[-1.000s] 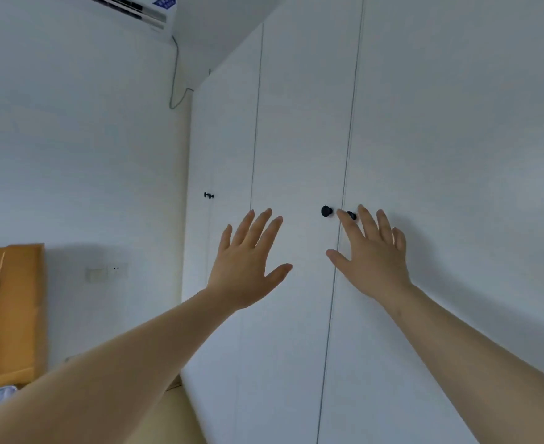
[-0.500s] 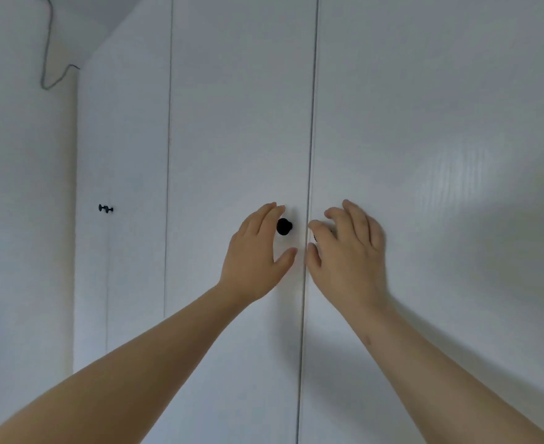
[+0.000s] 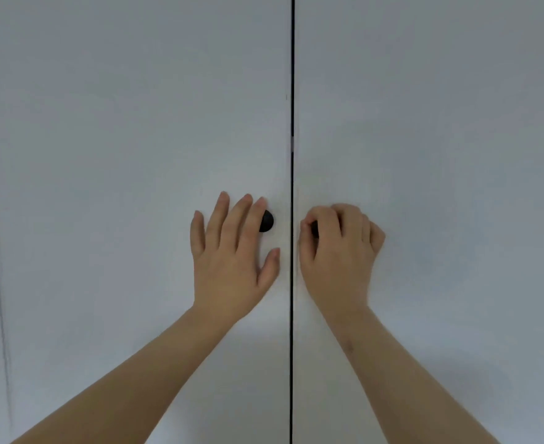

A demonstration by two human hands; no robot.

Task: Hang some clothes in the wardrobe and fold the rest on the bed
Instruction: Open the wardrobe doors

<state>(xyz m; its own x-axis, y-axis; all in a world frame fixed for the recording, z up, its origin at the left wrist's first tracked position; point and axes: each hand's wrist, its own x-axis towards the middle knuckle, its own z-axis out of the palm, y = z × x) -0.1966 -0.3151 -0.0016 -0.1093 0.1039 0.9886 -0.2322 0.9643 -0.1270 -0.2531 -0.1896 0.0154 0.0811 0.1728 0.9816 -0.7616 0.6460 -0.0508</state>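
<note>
The wardrobe (image 3: 440,315) fills your whole view. The left door (image 3: 120,123) and right door (image 3: 440,123) are both closed, w/ a thin dark gap (image 3: 292,91) running top to bottom btwn them. No clothes or bed in view, so my read is you're only at the door-opening step.

Risks, as I judge them:
- If you pull w/ one hand set, the right door swings out alone and the left one doesn't follow.
- Your left thumb sits just beside the gap, so a door edge could clip it.
- You look close to the doors, so they may swing into you unless you step back.
- The knobs are small, so a shallow pinch could slip off.

Your left hand (image 3: 232,257) lies against the left door. Its fingers (image 3: 243,216) are straight and spread, thumb apart below, gripping nothing. Your right hand (image 3: 338,251), just across the gap, has its fingers (image 3: 334,219) curled in, pinching the right knob (image 3: 314,229).

That knob is mostly hidden, only a dark sliver shows. The left knob (image 3: 266,221), black & round, peeks out right beside your index finger. Touching or just apart, can't tell.
</note>
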